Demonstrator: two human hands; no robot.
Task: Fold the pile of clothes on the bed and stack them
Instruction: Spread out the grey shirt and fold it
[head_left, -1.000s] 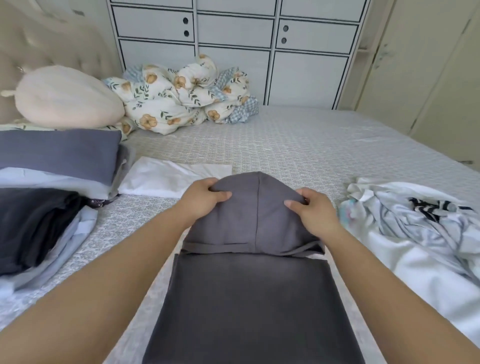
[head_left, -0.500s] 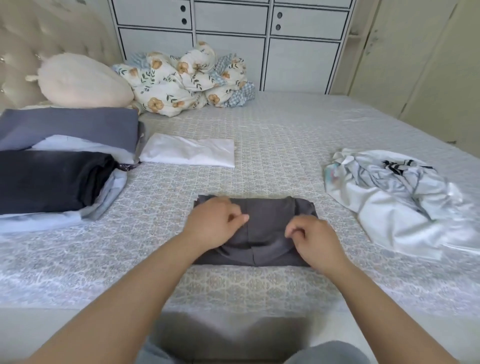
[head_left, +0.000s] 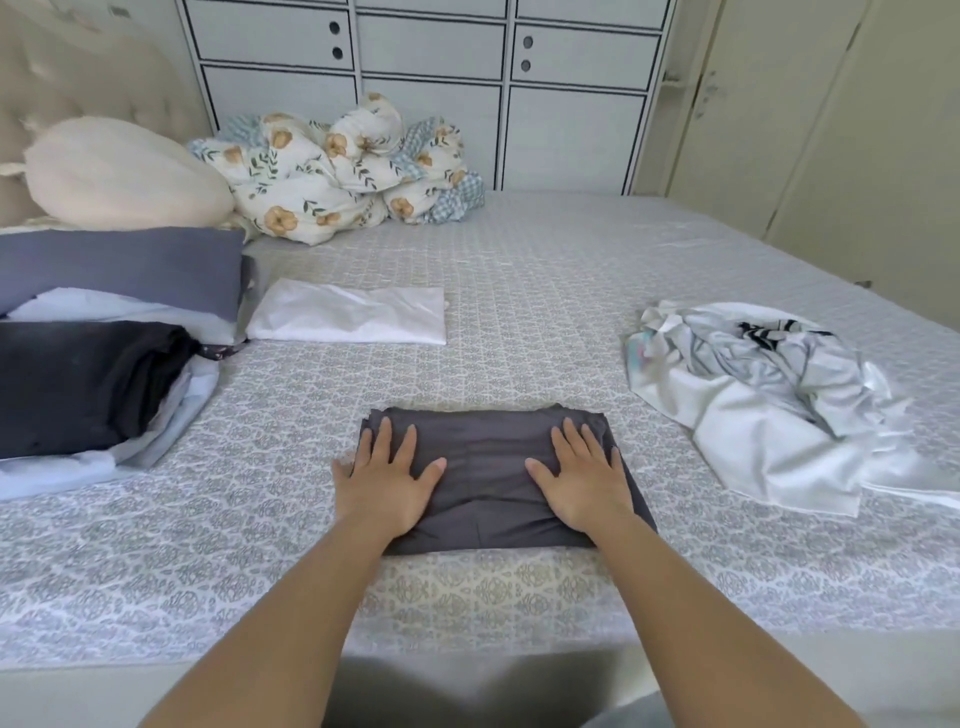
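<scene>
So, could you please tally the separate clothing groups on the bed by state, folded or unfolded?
Folded, under both hands: 1, grey garment
Folded, lying alone: 1, white garment
Folded stacks: 1, stack
Unfolded piles: 1, crumpled pile
Total: 4

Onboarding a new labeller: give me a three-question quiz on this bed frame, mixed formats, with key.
1. True or false: both hands lie flat on the folded grey garment.
2. Multiple choice: the unfolded white pile lies A) on the person's right, B) on top of the left stack, C) against the headboard.
3. Fill in: the black folded garment tops the stack on the person's ____.

Key
1. True: left hand and right hand press it with straight fingers.
2. A.
3. left.
</scene>
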